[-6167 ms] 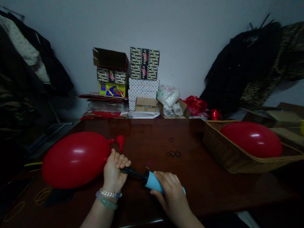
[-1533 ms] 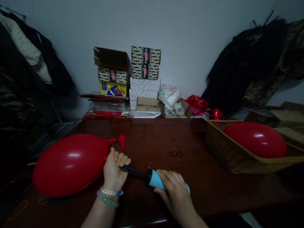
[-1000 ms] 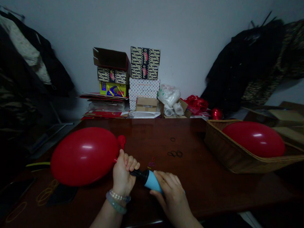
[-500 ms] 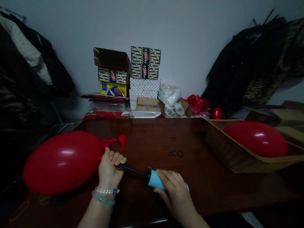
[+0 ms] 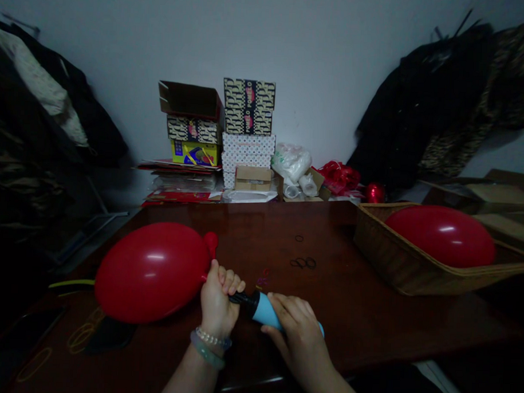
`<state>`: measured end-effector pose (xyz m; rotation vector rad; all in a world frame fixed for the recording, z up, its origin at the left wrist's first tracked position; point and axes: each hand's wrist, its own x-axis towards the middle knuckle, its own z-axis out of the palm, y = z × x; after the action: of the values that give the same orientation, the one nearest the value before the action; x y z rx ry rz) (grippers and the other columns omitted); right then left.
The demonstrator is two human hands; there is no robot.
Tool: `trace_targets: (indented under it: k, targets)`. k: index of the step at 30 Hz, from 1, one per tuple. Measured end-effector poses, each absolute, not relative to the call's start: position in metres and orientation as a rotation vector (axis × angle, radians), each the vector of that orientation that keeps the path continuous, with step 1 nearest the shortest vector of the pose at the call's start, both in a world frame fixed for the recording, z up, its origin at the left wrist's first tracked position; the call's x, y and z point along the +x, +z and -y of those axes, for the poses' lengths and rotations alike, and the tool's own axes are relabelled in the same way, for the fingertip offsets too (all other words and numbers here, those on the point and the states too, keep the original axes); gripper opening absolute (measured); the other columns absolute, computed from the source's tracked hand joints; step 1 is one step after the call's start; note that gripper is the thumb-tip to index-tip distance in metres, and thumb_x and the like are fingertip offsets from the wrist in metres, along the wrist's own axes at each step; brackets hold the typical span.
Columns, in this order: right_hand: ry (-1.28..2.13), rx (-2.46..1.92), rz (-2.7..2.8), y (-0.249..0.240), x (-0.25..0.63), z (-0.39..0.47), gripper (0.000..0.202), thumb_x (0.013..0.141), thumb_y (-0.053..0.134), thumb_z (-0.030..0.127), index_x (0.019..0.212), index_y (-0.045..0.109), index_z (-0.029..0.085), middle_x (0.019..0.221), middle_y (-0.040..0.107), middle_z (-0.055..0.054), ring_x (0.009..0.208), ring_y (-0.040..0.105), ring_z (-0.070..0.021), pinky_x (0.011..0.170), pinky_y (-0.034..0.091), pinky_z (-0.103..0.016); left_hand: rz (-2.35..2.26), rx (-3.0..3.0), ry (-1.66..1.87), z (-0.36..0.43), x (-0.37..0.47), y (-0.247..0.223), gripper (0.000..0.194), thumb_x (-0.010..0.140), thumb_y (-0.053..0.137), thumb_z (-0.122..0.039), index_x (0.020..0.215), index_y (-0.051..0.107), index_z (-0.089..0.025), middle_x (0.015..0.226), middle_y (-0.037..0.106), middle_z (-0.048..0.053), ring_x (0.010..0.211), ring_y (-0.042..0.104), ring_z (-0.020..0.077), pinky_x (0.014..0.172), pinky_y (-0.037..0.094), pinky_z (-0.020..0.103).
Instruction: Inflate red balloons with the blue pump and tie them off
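Note:
A large inflated red balloon [image 5: 153,273] lies to the left of my left hand [image 5: 221,298], its neck reaching the closed fingers. That hand, with a bead bracelet and a green bangle at the wrist, is wrapped round the black end of a hand pump. My right hand [image 5: 298,335] grips the light blue body of the pump [image 5: 267,310]. Behind the left hand lies a small uninflated red balloon [image 5: 211,242]. Dark rubber bands [image 5: 302,262] rest on the table beyond the pump, with small coloured bands [image 5: 262,279] nearer to it.
A wicker basket [image 5: 388,264] at the right holds another inflated red balloon [image 5: 443,236]. Stacked boxes [image 5: 249,107] and plastic bags [image 5: 292,162] stand along the table's [image 5: 252,230] back. Yellowish bands [image 5: 80,336] and a dark flat object [image 5: 109,335] lie at the left.
My left hand has moved right toward my right hand, bringing the large balloon along. Less of the pump's black shaft shows between the hands. My right hand has hardly moved.

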<state>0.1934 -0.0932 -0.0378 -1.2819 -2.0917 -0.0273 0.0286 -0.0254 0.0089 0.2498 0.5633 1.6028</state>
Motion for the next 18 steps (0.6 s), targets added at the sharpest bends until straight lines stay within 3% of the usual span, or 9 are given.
trace_targets:
  k: [18]
  targets:
    - [-0.021,-1.244,2.15,-0.034,0.225,0.083,0.049,0.087,0.061,0.037,0.131,0.048,0.021,0.119,0.061,-0.01,0.103,0.056,-0.025,0.088,0.046,-0.041,-0.577,0.222,1.712,0.008,0.001,0.024,0.044,0.092,0.046,-0.028,0.054,0.027,-0.019,0.037,0.024,-0.008,0.032,0.025,0.0059,0.039,0.025,0.021]
